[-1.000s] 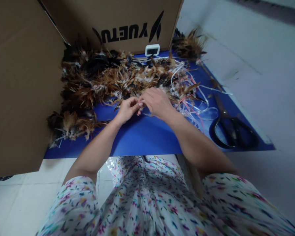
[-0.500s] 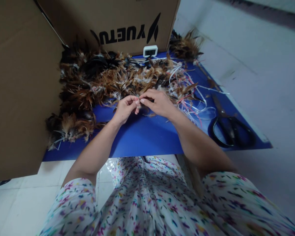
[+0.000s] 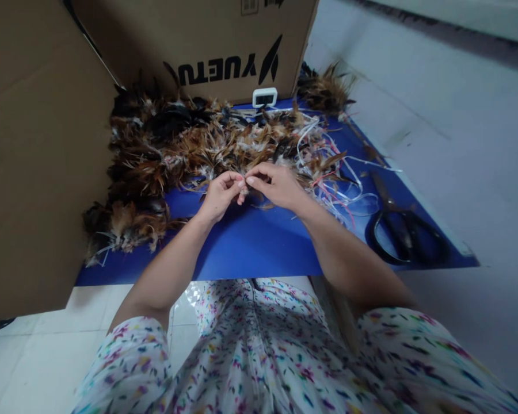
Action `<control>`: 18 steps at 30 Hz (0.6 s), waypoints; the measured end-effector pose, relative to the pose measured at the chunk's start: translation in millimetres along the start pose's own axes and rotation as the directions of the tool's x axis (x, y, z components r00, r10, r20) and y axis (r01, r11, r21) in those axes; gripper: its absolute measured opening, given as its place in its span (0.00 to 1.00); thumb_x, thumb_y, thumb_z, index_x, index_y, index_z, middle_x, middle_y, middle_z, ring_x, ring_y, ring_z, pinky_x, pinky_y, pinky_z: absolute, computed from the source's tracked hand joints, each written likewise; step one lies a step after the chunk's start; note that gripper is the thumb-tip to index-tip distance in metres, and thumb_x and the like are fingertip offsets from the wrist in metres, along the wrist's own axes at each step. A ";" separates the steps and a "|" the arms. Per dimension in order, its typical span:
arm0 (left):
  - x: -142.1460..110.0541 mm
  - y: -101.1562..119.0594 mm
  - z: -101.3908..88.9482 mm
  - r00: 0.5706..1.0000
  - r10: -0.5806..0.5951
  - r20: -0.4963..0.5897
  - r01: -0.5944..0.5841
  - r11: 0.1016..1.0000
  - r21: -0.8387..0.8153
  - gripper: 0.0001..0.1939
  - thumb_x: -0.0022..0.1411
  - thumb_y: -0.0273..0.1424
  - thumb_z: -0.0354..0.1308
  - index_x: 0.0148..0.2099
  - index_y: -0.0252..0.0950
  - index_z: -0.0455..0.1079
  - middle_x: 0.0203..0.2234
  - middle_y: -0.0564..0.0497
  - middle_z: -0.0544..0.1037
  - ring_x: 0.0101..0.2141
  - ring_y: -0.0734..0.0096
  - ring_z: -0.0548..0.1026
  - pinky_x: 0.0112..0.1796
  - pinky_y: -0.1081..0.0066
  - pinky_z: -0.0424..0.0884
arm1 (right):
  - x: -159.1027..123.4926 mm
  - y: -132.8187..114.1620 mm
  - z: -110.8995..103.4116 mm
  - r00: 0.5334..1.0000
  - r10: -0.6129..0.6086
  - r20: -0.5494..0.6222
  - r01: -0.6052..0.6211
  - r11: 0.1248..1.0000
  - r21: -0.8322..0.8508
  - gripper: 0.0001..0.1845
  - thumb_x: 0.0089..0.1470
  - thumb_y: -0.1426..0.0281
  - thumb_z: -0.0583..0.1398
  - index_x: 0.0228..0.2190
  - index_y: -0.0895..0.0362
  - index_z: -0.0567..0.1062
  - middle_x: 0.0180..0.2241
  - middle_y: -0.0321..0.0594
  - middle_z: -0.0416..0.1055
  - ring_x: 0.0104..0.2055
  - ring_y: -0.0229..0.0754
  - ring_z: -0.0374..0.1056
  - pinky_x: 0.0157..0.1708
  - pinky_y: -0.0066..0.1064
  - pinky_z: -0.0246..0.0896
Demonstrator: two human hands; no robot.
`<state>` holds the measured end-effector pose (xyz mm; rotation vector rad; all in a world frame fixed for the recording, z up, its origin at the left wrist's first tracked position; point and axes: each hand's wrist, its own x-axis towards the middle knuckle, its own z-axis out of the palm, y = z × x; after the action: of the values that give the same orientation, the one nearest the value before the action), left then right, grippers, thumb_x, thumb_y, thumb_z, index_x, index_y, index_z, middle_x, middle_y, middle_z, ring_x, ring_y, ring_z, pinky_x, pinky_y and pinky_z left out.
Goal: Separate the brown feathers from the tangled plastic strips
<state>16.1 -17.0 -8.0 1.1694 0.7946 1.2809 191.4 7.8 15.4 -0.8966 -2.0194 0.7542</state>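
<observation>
Right hand (image 3: 280,185): turned since a second ago, so that its thumb is now shown beside the forefinger; whether anything is clamped cannot be told.
Left hand (image 3: 218,196): thumb and forefinger are kept pressed together, apparently on a small feather tuft (image 3: 244,192).
Tuft: held at the meeting fingertips, over the blue surface (image 3: 259,247), before the feather pile (image 3: 207,141).
Meaning: fine fingertip work is judged to be still under way.
Scissors (image 3: 408,234): one pair, left untouched at the right.
Feathers: one big pile, its bunches too tangled to be counted; one bunch (image 3: 326,92) set apart at the far right.
Strings (image 3: 356,172): several, white and pink, not countable.
Small white display (image 3: 265,98): one, stood by the lettered box (image 3: 224,34).
</observation>
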 end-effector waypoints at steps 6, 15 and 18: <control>0.1 -1.7 -0.8 1.000 0.020 0.010 -0.019 1.000 -0.015 0.25 0.46 0.44 0.76 0.34 0.34 0.68 0.20 0.58 0.75 0.17 0.82 0.71 0.20 0.78 0.67 | -0.7 -2.3 5.0 0.999 0.030 -0.022 -0.030 1.000 -0.003 0.11 0.57 0.66 0.58 0.29 0.57 0.77 0.31 0.40 0.76 0.32 0.38 0.66 0.37 0.32 0.58; 0.6 -1.3 -0.1 1.000 0.026 0.017 -0.026 1.000 0.010 0.25 0.47 0.45 0.75 0.34 0.34 0.67 0.20 0.58 0.75 0.16 0.83 0.70 0.20 0.78 0.66 | -0.2 -0.1 5.1 0.996 0.084 -0.040 -0.081 0.995 0.062 0.14 0.56 0.61 0.59 0.28 0.58 0.76 0.27 0.38 0.75 0.29 0.38 0.64 0.34 0.32 0.57; 0.1 -1.2 0.1 1.000 0.018 0.019 -0.019 0.999 0.037 0.26 0.47 0.46 0.75 0.34 0.35 0.67 0.20 0.58 0.75 0.17 0.83 0.70 0.20 0.78 0.66 | 0.3 1.0 6.1 0.997 0.060 -0.038 -0.058 0.997 0.040 0.13 0.55 0.61 0.59 0.28 0.57 0.76 0.28 0.38 0.75 0.30 0.38 0.64 0.34 0.32 0.57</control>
<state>16.6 -16.8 -9.1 1.2190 0.7988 1.2734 186.5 7.4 11.6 -0.9449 -1.9449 0.8003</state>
